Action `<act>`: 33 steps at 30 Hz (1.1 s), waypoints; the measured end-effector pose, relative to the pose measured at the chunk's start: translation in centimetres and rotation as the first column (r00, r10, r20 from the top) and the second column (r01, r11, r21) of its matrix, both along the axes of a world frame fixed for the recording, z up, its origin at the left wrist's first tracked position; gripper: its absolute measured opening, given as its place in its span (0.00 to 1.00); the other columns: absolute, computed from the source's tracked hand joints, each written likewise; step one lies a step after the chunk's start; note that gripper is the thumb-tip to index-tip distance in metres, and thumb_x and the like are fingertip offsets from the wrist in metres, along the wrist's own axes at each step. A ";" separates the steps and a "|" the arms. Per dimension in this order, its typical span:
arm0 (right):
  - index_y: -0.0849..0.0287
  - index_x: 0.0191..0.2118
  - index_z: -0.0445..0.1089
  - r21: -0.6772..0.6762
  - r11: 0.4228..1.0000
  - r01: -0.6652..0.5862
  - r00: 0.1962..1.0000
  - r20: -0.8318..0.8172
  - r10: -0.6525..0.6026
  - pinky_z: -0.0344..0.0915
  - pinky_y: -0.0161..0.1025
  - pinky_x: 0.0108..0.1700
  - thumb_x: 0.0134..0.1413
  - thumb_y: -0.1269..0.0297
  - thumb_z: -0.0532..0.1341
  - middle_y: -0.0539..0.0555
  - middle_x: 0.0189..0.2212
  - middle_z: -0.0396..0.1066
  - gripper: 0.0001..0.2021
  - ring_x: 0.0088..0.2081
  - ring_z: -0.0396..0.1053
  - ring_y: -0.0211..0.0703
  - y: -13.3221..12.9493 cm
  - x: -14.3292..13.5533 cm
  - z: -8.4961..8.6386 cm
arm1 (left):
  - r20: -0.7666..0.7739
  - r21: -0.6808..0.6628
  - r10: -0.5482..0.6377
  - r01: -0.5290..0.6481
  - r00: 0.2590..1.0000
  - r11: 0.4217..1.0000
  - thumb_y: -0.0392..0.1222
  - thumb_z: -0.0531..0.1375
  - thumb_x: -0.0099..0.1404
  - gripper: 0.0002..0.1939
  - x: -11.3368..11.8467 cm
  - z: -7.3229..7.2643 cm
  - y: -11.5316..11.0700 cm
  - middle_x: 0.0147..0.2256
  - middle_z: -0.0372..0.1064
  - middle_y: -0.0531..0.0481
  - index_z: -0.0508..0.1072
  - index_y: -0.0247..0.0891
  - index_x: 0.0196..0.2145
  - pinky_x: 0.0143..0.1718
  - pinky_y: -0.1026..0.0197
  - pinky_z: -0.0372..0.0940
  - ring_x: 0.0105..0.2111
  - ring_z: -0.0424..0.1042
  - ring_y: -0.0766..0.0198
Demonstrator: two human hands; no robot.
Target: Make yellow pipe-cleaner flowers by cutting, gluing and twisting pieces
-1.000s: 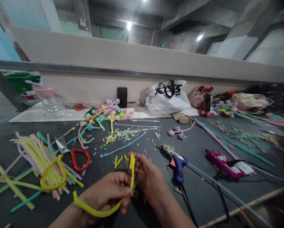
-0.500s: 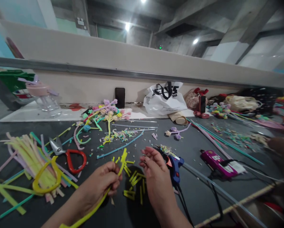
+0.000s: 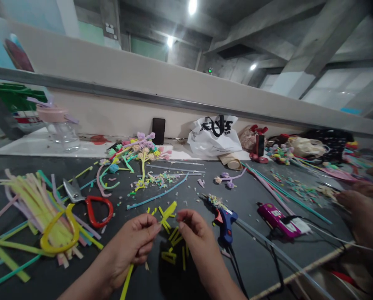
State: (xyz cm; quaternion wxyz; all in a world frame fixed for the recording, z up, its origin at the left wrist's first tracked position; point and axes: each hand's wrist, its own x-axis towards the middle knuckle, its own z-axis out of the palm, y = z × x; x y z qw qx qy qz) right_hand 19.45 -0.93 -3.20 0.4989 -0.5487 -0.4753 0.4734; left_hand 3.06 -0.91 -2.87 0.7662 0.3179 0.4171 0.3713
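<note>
My left hand [image 3: 138, 237] is closed around a yellow chenille stem [image 3: 128, 280], whose long end hangs below the fist. Just beyond its fingertips, fuzzy yellow ends [image 3: 168, 211] spread out; whether they join the held stem is hard to tell. My right hand [image 3: 199, 239] is a short way to the right, thumb and fingertips drawn together. Anything small between those fingers is hidden. Short cut yellow pieces [image 3: 168, 257] lie on the dark table between and below the hands.
Left are scissors [image 3: 100, 211] with red and yellow handles on a bundle of chenille stems [image 3: 33, 204]. Right are a blue glue gun [image 3: 226, 227] and a purple corded device [image 3: 275, 218]. Fuzzy flowers [image 3: 145, 143], a phone [image 3: 158, 131] and a bag [image 3: 214, 139] stand behind. Another person's hand [image 3: 358, 204] is far right.
My right hand has turned inward and its fingers have closed together. My left hand's fingers have shifted along the yellow stem, whose tail now hangs steeper. The view has tilted slightly.
</note>
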 end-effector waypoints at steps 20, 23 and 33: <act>0.61 0.19 0.63 -0.064 0.998 -0.012 0.873 -0.487 -0.020 0.47 0.30 0.23 0.37 0.62 0.66 0.43 0.14 0.54 0.12 0.19 0.49 0.30 1.2 0.2 1.6 | -0.436 0.315 -0.203 0.360 0.877 0.878 0.46 0.59 0.52 0.10 -0.1 0.9 -0.7 0.17 0.62 0.56 0.70 0.35 0.22 0.20 0.69 0.55 0.18 0.59 0.72; 0.61 0.18 0.62 -0.028 0.997 0.072 0.933 -0.351 -0.077 0.47 0.30 0.23 0.39 0.62 0.65 0.43 0.14 0.53 0.12 0.19 0.48 0.30 0.3 -0.1 1.9 | -0.510 0.512 -0.016 0.319 0.860 0.798 0.45 0.61 0.50 0.09 -0.8 2.4 -0.7 0.32 0.71 0.50 0.75 0.40 0.30 0.35 0.65 0.60 0.35 0.66 0.62; 0.60 0.18 0.62 -0.084 0.996 0.040 0.994 -0.099 -0.048 0.54 0.32 0.24 0.38 0.62 0.62 0.46 0.16 0.61 0.10 0.20 0.57 0.34 -1.3 -2.8 2.4 | -0.279 0.276 0.095 -0.015 0.956 0.961 0.47 0.57 0.55 0.11 2.2 4.5 -1.4 0.25 0.63 0.54 0.64 0.36 0.28 0.28 0.63 0.64 0.25 0.66 0.68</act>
